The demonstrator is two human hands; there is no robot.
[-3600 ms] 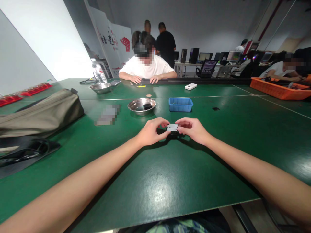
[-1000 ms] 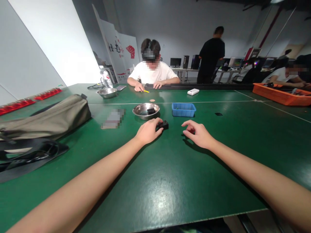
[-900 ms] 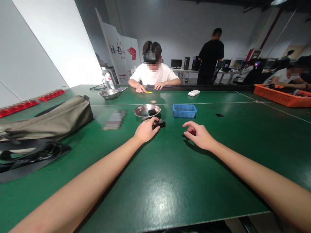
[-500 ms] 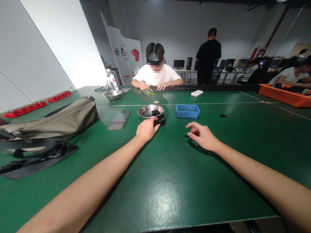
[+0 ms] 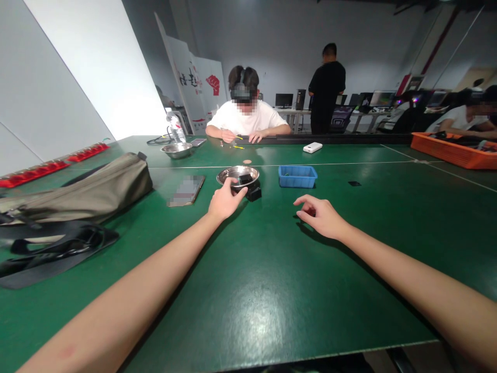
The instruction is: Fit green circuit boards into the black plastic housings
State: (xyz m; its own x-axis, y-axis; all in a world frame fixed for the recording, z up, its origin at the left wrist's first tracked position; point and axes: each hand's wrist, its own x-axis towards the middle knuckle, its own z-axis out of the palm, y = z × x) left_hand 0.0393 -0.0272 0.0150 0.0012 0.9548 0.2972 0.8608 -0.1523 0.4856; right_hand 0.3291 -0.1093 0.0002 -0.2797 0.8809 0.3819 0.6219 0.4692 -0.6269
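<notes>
My left hand [image 5: 225,201] is at the near left rim of a shiny metal bowl [image 5: 224,176]. Its thumb and fingers are apart, and I see nothing between them; whether the fingertips touch the rim I cannot tell. Just right of the thumb, a black block-shaped object [image 5: 254,194] lies on the table against the bowl's near side. Another black piece [image 5: 245,179] shows at the bowl's right part. Low over the table, my right hand [image 5: 319,215] holds nothing, with loosely curled fingers and the thumb apart. Beyond it stands a blue plastic basket [image 5: 297,178].
On the green table [image 5: 248,290] lie a phone [image 5: 187,190], a bag [image 5: 112,189], a white device [image 5: 312,147] and a flat black piece [image 5: 354,183]. A second metal bowl [image 5: 176,150] stands near a bottle [image 5: 176,127]. An orange basket [image 5: 450,150] is far right. Opposite sits a person [image 5: 248,116].
My left hand has drawn back to the left from the black block, its thumb and fingers now wider apart. My right hand keeps nearly the same pose. The whole view has shifted slightly.
</notes>
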